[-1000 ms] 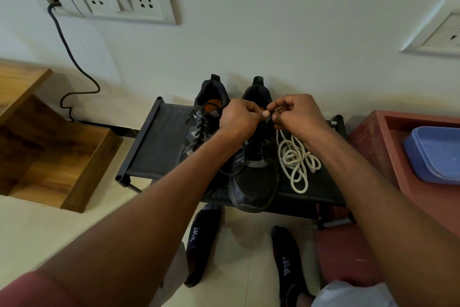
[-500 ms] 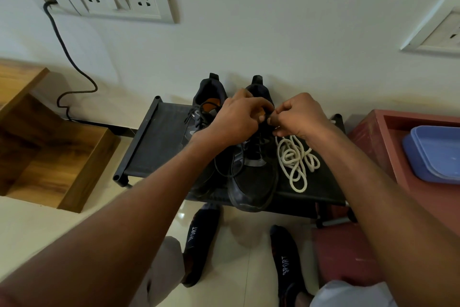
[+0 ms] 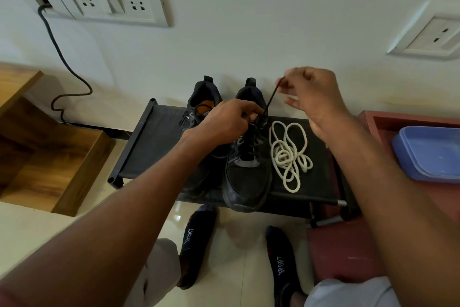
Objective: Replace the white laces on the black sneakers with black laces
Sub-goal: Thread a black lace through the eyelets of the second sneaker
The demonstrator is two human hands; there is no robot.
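Two black sneakers stand side by side on a low black rack, toes toward me. The right sneaker carries a black lace through its eyelets. My right hand pinches that lace's free end and holds it taut, up and to the right of the shoe's collar. My left hand pinches the lace at the top eyelets of the same shoe. The left sneaker is partly hidden behind my left arm. A loose pile of white laces lies on the rack right of the shoes.
A wall with socket plates and a hanging black cable is behind the rack. Wooden shelving stands at left. At right, a red stand holds a blue tray. My socked feet are on the floor below.
My right hand has pulled away from my left, up and to the right, drawing the black lace's end out taut. My left hand stays at the shoe's top eyelets.
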